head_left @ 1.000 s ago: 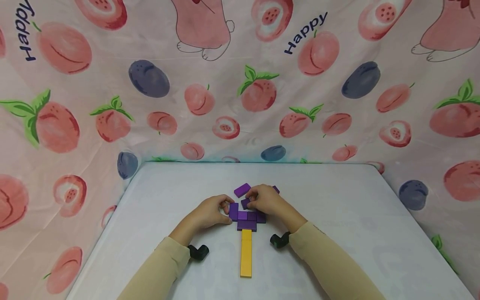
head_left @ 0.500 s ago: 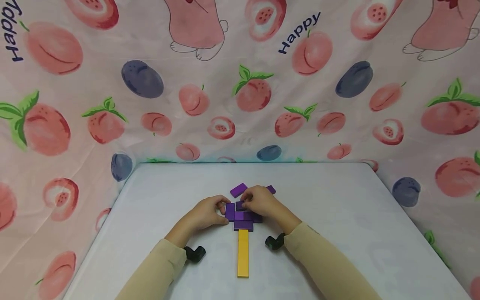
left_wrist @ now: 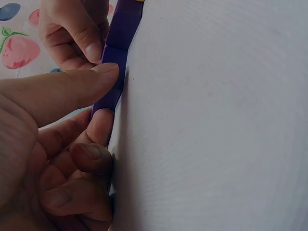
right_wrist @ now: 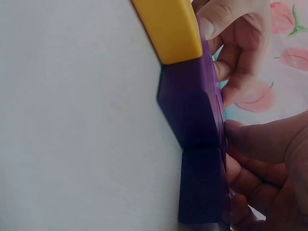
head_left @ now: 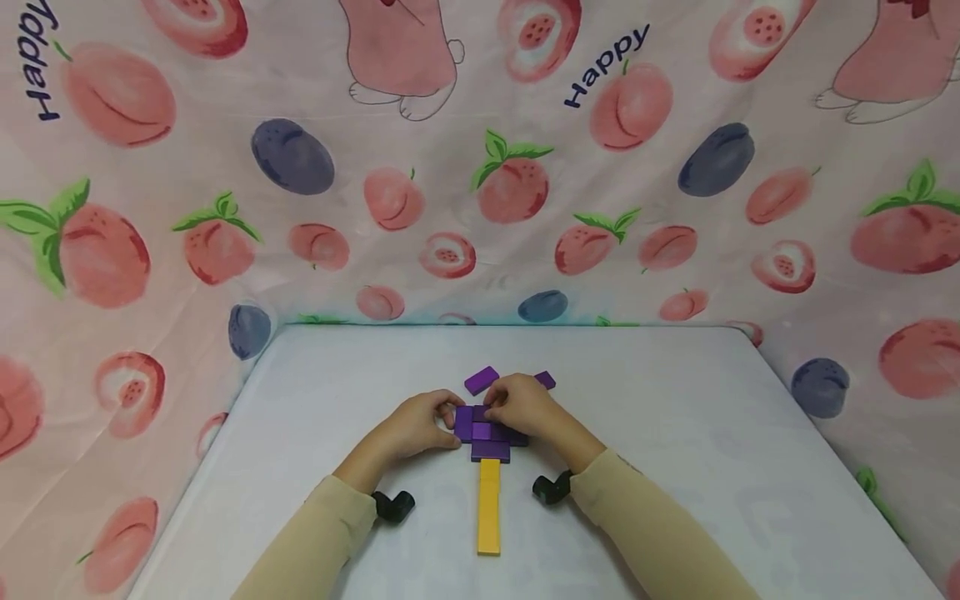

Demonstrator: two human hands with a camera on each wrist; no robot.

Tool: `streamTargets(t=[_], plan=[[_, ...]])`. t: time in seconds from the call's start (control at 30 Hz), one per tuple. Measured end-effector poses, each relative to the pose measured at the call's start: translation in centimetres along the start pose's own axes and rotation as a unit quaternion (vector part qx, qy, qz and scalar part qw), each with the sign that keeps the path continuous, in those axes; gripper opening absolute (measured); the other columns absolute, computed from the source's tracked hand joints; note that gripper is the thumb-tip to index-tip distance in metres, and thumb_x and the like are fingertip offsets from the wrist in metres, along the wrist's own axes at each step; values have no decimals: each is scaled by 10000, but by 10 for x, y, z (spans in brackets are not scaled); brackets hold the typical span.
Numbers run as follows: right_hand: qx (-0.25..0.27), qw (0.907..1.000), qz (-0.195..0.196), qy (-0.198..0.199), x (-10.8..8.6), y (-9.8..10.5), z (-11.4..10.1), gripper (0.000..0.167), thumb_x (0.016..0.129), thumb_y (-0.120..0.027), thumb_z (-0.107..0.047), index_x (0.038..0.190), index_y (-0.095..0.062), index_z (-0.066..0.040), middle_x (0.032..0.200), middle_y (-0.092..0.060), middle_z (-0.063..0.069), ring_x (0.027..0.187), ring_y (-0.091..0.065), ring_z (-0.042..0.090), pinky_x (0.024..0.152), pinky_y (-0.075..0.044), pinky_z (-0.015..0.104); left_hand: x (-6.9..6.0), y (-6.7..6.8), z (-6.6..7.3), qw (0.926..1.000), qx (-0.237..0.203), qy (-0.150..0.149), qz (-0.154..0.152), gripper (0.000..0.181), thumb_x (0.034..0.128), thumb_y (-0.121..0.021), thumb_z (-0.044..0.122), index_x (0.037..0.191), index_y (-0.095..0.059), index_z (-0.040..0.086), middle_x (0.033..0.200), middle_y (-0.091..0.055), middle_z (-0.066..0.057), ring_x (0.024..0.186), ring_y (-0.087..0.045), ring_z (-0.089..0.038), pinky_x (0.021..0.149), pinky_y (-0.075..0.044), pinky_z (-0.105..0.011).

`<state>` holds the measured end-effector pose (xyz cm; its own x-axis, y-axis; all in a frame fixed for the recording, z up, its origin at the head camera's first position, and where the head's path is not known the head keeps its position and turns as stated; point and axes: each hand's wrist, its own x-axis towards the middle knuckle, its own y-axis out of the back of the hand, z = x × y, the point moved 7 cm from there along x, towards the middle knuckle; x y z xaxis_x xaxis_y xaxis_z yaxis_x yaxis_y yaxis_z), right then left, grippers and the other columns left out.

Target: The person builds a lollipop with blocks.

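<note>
In the head view, your right hand point(head_left: 521, 410) pinches the small purple block point(head_left: 479, 413); half a second ago a gap showed, now it meets the long purple block point(head_left: 463, 424), whose ends your left hand point(head_left: 415, 426) grips. Two loose purple blocks point(head_left: 482, 381) lie nearer the white table's point(head_left: 360, 358) far edge; the yellow bar point(head_left: 489, 508) points toward its near edge. In the left wrist view, your thumb presses purple. In the right wrist view, the yellow bar touches a purple crosspiece point(right_wrist: 190, 101).
</note>
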<state>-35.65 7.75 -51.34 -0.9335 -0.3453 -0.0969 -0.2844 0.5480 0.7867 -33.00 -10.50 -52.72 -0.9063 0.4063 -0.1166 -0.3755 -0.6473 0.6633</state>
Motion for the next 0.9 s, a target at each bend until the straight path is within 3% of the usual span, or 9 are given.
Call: streamTargets(t=[0.43,0.9], plan=[[90,9999,-41,58,-1,-1,0,90,919,-859,-186,985,-803,-160,843,-709,-57,791,-610,130,768,-513,310,0,0,-1,9999,-65,82,-7,584,783,-954,173,1306,-695,182,932,-660,49,836,-567,-155,845,-452,-358],[349,9991,197,-154,-3,13,6,237,937,-813,-105,1169,-783,-144,913,-697,0,815,-611,175,717,-540,282,-1,1,2,9999,-69,123,-3,583,787,-950,170,1310,-696,184,938,-662,36,841,-566,-160,853,-456,-363]])
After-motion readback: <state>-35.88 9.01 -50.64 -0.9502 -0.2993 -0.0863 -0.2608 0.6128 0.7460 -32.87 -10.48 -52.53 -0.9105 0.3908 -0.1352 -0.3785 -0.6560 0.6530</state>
